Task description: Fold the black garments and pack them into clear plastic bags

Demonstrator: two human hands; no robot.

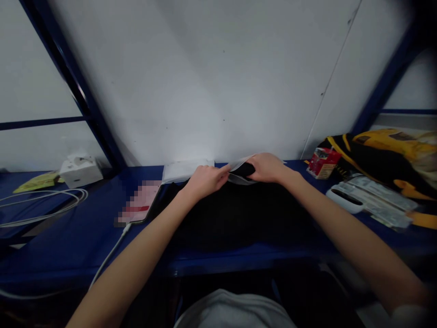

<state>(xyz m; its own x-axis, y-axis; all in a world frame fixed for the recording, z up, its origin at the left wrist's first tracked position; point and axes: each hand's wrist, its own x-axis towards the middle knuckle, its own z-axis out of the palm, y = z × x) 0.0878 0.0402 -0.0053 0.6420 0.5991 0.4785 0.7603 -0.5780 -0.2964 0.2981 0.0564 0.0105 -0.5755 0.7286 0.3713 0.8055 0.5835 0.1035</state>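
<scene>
A black cloth (235,218), probably a garment, lies spread on the blue shelf in front of me. Above its far edge a thin, whitish, bag-like piece (241,181) gapes, with black showing inside its mouth. My left hand (209,178) pinches the left end of that mouth between thumb and fingers. At the right end, my right hand (265,167) is closed round the edge, its fingertips partly hidden. Whether the whitish piece belongs to the black cloth I cannot tell. A white flat packet (182,170) lies behind my left hand.
Left of the cloth lies a phone (141,202) with a white cable (112,249) plugged in. Further left are a white box (81,173) and coiled cable (73,202). To the right are a red packet (322,163), a white rounded device (344,200), clear packages (382,198) and a black-yellow bag (378,155).
</scene>
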